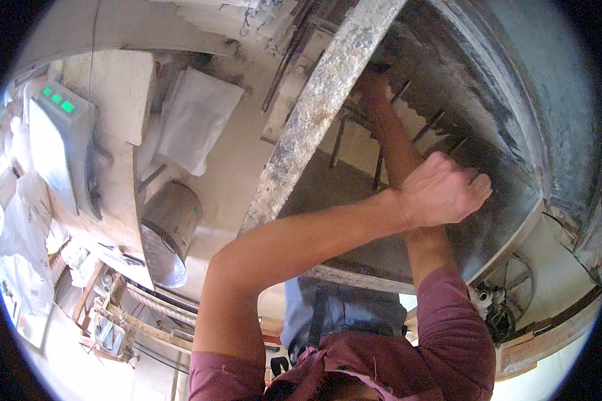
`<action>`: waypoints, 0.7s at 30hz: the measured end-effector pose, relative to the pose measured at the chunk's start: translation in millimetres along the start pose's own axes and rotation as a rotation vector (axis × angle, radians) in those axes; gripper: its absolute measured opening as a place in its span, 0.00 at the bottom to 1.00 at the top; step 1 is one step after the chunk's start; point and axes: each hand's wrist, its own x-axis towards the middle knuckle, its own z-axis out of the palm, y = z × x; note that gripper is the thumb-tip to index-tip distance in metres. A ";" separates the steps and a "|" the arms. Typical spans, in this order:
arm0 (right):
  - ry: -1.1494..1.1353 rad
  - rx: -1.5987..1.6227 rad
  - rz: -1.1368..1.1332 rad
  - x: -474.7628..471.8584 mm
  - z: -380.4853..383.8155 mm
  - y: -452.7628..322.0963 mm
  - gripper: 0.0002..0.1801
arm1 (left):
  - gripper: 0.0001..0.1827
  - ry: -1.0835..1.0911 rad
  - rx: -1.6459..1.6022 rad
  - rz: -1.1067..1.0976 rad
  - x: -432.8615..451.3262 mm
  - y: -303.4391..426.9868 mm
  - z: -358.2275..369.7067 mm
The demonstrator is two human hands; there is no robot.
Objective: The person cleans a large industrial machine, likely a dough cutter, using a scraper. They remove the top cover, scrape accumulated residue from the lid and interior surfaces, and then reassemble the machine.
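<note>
A metal trough (506, 225) with a broad, rust-mottled rim bar (321, 105) lies before me, its inside dark and dusty. Across its middle reaches my left arm, ending in my left hand (444, 190) with the fingers curled in; nothing shows in it. Beneath that arm, my right arm stretches down into the trough. My right hand (375, 75) is dim and partly hidden at the far end, beside the rim bar, so its grip is unclear. Several dark metal rods (428, 126) stick out inside the trough around the right forearm.
At left, a device with a green digital display (57, 100) stands on a pale board (115, 100). White plastic sheets or bags (200, 115) and a metal cylinder (170, 220) sit nearby. A spoked wheel (519, 285) with machinery is at lower right.
</note>
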 end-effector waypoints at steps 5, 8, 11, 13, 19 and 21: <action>-0.236 -0.282 -0.259 -53.6 -1.8 -19.4 0.18 | 0.14 -0.047 0.019 0.017 -3.8 -5.5 3.0; -0.319 -0.204 -0.215 -77.3 -14.7 -20.3 0.17 | 0.12 -0.050 0.015 0.029 -3.0 -4.2 1.0; -0.480 -0.425 -0.219 -102.2 -30.9 32.8 0.15 | 0.10 -0.008 -0.011 0.048 -1.9 -4.3 8.9; -0.442 -0.400 -0.283 -94.0 -51.9 9.9 0.14 | 0.10 -0.033 -0.004 0.015 -4.9 -8.5 7.8; -0.120 -0.180 -0.311 -94.5 7.5 23.0 0.12 | 0.12 -0.020 -0.034 0.021 0.4 1.0 5.4; -0.196 -0.399 -0.145 -111.0 -6.4 8.6 0.11 | 0.12 -0.015 -0.027 -0.003 -3.4 -1.5 3.3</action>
